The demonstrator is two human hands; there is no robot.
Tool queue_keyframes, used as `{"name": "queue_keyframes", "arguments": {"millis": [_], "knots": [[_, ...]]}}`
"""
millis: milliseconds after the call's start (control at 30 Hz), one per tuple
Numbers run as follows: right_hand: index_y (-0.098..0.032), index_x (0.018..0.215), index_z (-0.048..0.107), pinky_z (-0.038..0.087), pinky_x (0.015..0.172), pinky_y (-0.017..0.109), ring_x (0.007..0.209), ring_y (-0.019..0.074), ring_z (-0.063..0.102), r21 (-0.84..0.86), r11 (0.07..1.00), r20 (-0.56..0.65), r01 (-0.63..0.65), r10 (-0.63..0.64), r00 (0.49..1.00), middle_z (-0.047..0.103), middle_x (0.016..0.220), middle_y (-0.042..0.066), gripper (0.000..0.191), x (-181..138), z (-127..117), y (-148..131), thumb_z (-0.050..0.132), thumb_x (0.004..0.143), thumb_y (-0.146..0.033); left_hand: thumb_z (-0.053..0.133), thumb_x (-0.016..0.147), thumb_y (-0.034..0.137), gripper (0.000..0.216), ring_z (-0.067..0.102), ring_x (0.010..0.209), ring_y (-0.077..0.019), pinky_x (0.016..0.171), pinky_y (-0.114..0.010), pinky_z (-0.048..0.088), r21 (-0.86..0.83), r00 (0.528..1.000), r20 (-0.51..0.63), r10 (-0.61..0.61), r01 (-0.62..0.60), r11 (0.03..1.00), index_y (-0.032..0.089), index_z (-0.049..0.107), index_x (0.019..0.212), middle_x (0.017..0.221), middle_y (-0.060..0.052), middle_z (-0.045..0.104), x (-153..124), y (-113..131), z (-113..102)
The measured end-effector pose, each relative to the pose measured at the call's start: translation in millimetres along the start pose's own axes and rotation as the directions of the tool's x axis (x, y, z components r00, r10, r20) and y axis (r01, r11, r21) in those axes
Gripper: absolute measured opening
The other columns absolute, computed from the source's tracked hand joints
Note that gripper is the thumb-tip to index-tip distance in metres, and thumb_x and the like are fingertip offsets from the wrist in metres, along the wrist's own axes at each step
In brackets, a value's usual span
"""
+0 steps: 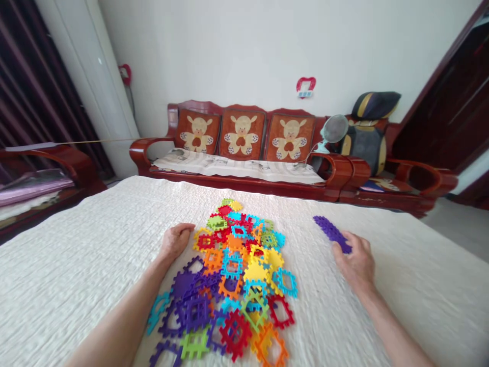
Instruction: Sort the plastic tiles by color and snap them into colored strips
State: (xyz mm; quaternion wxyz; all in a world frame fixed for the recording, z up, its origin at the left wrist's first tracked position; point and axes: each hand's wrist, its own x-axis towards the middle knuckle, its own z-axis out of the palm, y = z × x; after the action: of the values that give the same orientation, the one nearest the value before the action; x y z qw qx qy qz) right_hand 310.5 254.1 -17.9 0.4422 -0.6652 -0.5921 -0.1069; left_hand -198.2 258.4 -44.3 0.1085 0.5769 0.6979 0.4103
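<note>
A long pile of flat plastic interlocking puzzle blocks (234, 265) with toothed edges lies in the middle of the cloth. They are purple, red, orange, yellow, green and light blue, some solid and some with cut-out centres. To the right of the pile, my right hand (357, 260) grips a stack of purple interlocking blocks (331, 233) between thumb and fingers, tilted toward the upper left. My left hand (178, 241) rests at the pile's left edge, near a red square frame block (205, 241). Its fingers are curled together, and no block shows in them.
The blocks lie on a white quilted cloth (103, 239). Beyond its far edge stands a wooden sofa (229, 179) with bear-patterned cushions (242, 133). A small fan (334, 129) and a wooden armchair (416, 171) are at the right; another armchair (64, 158) is at the left.
</note>
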Motion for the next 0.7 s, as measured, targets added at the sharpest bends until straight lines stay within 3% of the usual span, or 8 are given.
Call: {"name": "queue_keyframes", "arguments": {"millis": [100,200,333,400,467,567,700], "knots": [[-0.021,0.1,0.059,0.046,0.083,0.035,0.087,0.0206,0.058,0.219,0.961,0.134,0.171,-0.203,0.97,0.059,0.102,0.008,0.028,-11.5,5.2,-50.7,0.047,0.078,-0.033,0.042,0.073,0.025,0.033,0.066,0.087,-0.0179,0.083,-0.029,0.05,-0.09,0.998,-0.048,-0.04,0.035,0.995,0.022,0.071,0.087,0.089,-0.002,0.073,3.9,-7.3,4.4],[-0.022,0.092,0.062,0.047,0.081,0.033,0.088,0.0196,0.059,0.431,0.862,0.262,0.267,-0.403,0.877,0.063,0.095,0.006,0.019,-26.6,12.3,-117.9,0.047,0.081,-0.028,0.041,0.072,0.022,0.035,0.066,0.087,-0.018,0.084,-0.03,0.05,-0.17,0.992,-0.097,-0.086,0.068,0.983,0.021,0.071,0.088,0.088,-0.003,0.073,6.4,-10.3,6.5],[-0.023,0.091,0.064,0.045,0.081,0.028,0.089,0.0157,0.059,0.646,0.687,0.356,0.333,-0.657,0.664,0.064,0.093,0.003,0.018,-49.3,24.8,-209.3,0.047,0.084,-0.021,0.041,0.072,0.019,0.034,0.066,0.084,-0.0179,0.083,-0.031,0.05,-0.263,0.985,-0.122,-0.123,0.087,0.961,0.017,0.072,0.087,0.085,-0.006,0.073,6.4,-5.5,4.6],[-0.023,0.092,0.065,0.044,0.083,0.027,0.089,0.0141,0.059,0.712,0.607,0.384,0.353,-0.757,0.529,0.065,0.093,0.002,0.02,-60.7,35.8,-245.7,0.046,0.085,-0.018,0.041,0.072,0.018,0.034,0.066,0.083,-0.0177,0.083,-0.031,0.05,-0.297,0.98,-0.139,-0.144,0.097,0.95,0.016,0.071,0.086,0.085,-0.006,0.073,6.1,-2.3,2.8],[-0.024,0.092,0.066,0.041,0.085,0.028,0.091,0.014,0.058,0.713,0.571,0.404,0.406,-0.809,0.427,0.066,0.095,0.0,0.022,-71.3,49.4,-272.4,0.046,0.085,-0.016,0.041,0.072,0.018,0.034,0.066,0.083,-0.0176,0.083,-0.031,0.05,-0.333,0.972,-0.16,-0.171,0.11,0.936,0.015,0.071,0.086,0.085,-0.007,0.073,6.1,-0.5,1.4],[-0.024,0.093,0.066,0.04,0.086,0.032,0.094,0.0174,0.056,0.601,0.589,0.489,0.541,-0.806,0.334,0.066,0.095,0.002,0.02,-84.6,67.8,-296.1,0.053,0.08,-0.017,0.04,0.072,0.018,0.034,0.066,0.082,-0.0177,0.081,-0.031,0.051,-0.369,0.966,-0.16,-0.204,0.133,0.92,0.014,0.07,0.088,0.085,-0.008,0.072,6.7,-0.9,1.3],[-0.02,0.087,0.067,0.04,0.081,0.037,0.091,0.023,0.053,0.401,0.628,0.604,0.667,-0.729,0.322,0.062,0.089,0.007,0.015,-95.3,79.1,-309.5,0.057,0.076,-0.021,0.04,0.072,0.017,0.035,0.066,0.083,-0.0181,0.081,-0.031,0.05,-0.358,0.972,-0.147,-0.185,0.122,0.926,0.013,0.07,0.089,0.086,-0.009,0.072,7.3,-2.9,2.3]]}}
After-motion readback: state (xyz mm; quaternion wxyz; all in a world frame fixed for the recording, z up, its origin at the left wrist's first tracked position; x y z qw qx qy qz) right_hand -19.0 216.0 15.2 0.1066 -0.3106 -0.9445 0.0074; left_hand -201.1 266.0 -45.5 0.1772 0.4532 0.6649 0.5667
